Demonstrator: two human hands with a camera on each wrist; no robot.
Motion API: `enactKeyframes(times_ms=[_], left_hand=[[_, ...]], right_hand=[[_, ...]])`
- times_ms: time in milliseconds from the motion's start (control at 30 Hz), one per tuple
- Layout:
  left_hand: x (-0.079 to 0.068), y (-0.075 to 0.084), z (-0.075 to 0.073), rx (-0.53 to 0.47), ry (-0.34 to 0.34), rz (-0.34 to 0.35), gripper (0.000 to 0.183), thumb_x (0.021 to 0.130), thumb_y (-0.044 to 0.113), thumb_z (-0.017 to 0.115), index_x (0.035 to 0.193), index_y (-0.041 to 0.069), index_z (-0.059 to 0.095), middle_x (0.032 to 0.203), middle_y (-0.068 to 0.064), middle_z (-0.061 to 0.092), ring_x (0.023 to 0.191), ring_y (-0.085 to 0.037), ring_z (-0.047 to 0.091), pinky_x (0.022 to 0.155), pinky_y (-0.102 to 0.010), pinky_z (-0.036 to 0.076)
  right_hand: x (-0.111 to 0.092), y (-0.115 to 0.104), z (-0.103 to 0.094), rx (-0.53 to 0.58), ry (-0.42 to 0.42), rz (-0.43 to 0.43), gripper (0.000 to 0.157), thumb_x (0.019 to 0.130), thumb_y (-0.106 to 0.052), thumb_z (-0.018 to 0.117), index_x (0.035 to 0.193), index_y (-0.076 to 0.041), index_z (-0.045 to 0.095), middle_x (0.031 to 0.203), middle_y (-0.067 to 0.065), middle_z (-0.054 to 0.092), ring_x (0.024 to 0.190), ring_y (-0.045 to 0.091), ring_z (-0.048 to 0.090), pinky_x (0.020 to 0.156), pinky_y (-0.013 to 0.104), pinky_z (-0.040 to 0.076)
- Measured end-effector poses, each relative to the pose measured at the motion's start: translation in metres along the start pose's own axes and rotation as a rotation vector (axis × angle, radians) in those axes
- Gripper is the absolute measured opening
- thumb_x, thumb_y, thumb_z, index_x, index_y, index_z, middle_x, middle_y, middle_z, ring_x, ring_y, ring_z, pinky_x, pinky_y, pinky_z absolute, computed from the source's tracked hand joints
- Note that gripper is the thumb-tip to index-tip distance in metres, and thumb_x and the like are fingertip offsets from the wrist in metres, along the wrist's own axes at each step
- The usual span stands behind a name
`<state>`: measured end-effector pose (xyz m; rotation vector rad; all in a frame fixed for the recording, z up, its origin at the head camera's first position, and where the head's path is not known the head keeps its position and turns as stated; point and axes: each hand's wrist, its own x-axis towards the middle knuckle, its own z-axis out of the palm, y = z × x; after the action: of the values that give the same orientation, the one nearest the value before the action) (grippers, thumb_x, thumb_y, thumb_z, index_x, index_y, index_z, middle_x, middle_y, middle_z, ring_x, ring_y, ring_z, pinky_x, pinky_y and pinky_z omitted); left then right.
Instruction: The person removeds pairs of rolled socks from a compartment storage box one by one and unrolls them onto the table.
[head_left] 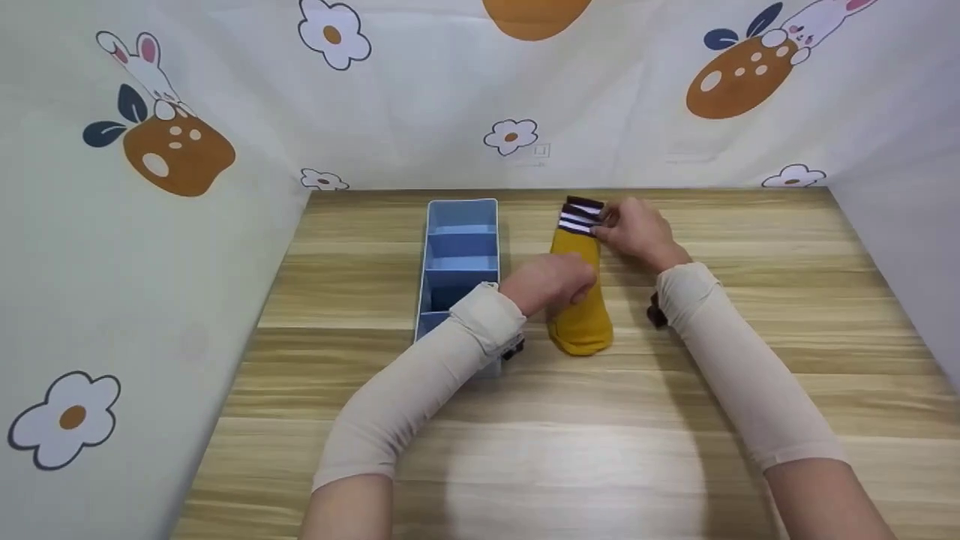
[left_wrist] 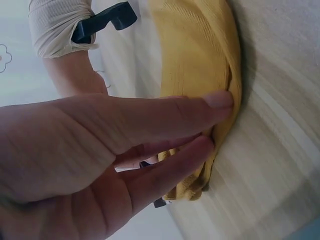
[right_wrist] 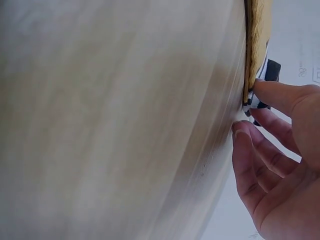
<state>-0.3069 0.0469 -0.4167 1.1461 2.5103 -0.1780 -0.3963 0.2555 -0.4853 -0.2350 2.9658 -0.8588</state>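
Yellow socks [head_left: 581, 319] with dark-and-white striped cuffs [head_left: 576, 219] lie flat, toe end toward me. They look like a pair stacked together, since layered edges show at the toe and cuff. My left hand [head_left: 551, 281] is over the middle of the socks. In the left wrist view its thumb [left_wrist: 170, 112] and a finger pinch the layered side edge of the yellow fabric [left_wrist: 192, 55]. At the cuff end, my right hand [head_left: 637, 229] pinches the striped edge between thumb and forefinger. The right wrist view shows that thumb [right_wrist: 275, 94] against the cuff, the other fingers loosely bent.
Left of the socks stands a blue divided box [head_left: 461, 234] with several compartments in a row; my left forearm covers its near end. Something dark sits in one compartment [head_left: 446, 296]. A patterned cloth wall [head_left: 420, 112] rises behind the wooden tabletop [head_left: 345, 300] and along its sides.
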Motion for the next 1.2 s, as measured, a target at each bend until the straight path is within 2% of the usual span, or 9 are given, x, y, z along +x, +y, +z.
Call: enactKeyframes(times_ms=[100, 233, 333, 433, 567, 767, 1000, 1200], left_hand=[[0.000, 0.001, -0.001, 0.015, -0.014, 0.006, 0.023, 0.088, 0.001, 0.081, 0.098, 0.017, 0.065, 0.099, -0.002, 0.060, 0.092, -0.019, 0.057, 0.072, -0.028, 0.044], [0.001, 0.003, 0.001, 0.040, -0.004, 0.025, 0.023, 0.087, 0.000, 0.079, 0.094, 0.017, 0.065, 0.097, -0.002, 0.060, 0.089, -0.019, 0.057, 0.069, -0.028, 0.042], [0.003, 0.005, 0.002, 0.050, 0.017, 0.034, 0.020, 0.088, 0.000, 0.076, 0.091, 0.016, 0.065, 0.095, -0.002, 0.060, 0.086, -0.018, 0.057, 0.067, -0.027, 0.041], [0.004, 0.004, 0.001, 0.049, 0.011, 0.048, 0.016, 0.091, 0.002, 0.076, 0.090, 0.015, 0.066, 0.096, -0.003, 0.062, 0.085, -0.018, 0.058, 0.067, -0.026, 0.043], [0.007, 0.002, 0.001, 0.027, -0.011, 0.065, 0.011, 0.094, 0.004, 0.075, 0.090, 0.012, 0.069, 0.095, -0.005, 0.064, 0.084, -0.018, 0.058, 0.066, -0.026, 0.043], [0.006, 0.002, 0.001, -0.017, -0.052, 0.058, 0.007, 0.094, 0.008, 0.078, 0.092, 0.012, 0.073, 0.096, -0.004, 0.068, 0.086, -0.019, 0.061, 0.072, -0.028, 0.050], [0.001, 0.010, -0.002, 0.001, -0.117, 0.140, 0.003, 0.094, 0.010, 0.076, 0.092, 0.012, 0.076, 0.089, -0.001, 0.069, 0.082, -0.016, 0.061, 0.070, -0.026, 0.049], [-0.004, 0.012, -0.009, 0.022, -0.126, 0.170, 0.006, 0.096, 0.010, 0.073, 0.095, 0.010, 0.079, 0.087, -0.001, 0.068, 0.080, -0.015, 0.060, 0.067, -0.025, 0.046]], right_hand=[[0.000, 0.000, 0.000, 0.005, 0.002, 0.002, 0.026, 0.101, -0.027, 0.075, 0.114, -0.005, 0.077, 0.109, 0.017, 0.077, 0.097, 0.032, 0.069, 0.086, 0.050, 0.056], [-0.001, 0.000, 0.001, 0.030, 0.007, 0.022, 0.023, 0.103, -0.026, 0.070, 0.112, -0.005, 0.076, 0.107, 0.017, 0.077, 0.094, 0.031, 0.067, 0.083, 0.046, 0.054], [0.000, 0.000, 0.002, 0.046, 0.005, 0.032, 0.023, 0.104, -0.025, 0.069, 0.112, -0.004, 0.075, 0.105, 0.017, 0.077, 0.092, 0.030, 0.066, 0.081, 0.042, 0.052], [0.001, 0.001, 0.003, 0.054, 0.000, 0.033, 0.023, 0.103, -0.024, 0.071, 0.112, -0.003, 0.075, 0.105, 0.017, 0.077, 0.092, 0.029, 0.066, 0.081, 0.040, 0.051], [0.002, 0.002, 0.003, 0.069, 0.007, 0.022, 0.022, 0.102, -0.022, 0.071, 0.111, -0.003, 0.076, 0.104, 0.016, 0.077, 0.093, 0.029, 0.066, 0.081, 0.039, 0.050], [0.001, 0.001, 0.004, 0.117, 0.001, -0.011, 0.018, 0.101, -0.018, 0.073, 0.108, -0.001, 0.077, 0.102, 0.016, 0.076, 0.090, 0.025, 0.065, 0.078, 0.031, 0.049], [-0.002, -0.001, 0.002, 0.183, -0.060, -0.065, 0.013, 0.099, -0.014, 0.075, 0.101, -0.001, 0.076, 0.099, 0.014, 0.076, 0.083, 0.017, 0.061, 0.071, 0.023, 0.048], [-0.003, 0.002, 0.003, 0.225, -0.062, -0.039, 0.016, 0.102, -0.019, 0.073, 0.103, -0.003, 0.075, 0.096, 0.007, 0.071, 0.082, 0.014, 0.060, 0.067, 0.021, 0.047]])
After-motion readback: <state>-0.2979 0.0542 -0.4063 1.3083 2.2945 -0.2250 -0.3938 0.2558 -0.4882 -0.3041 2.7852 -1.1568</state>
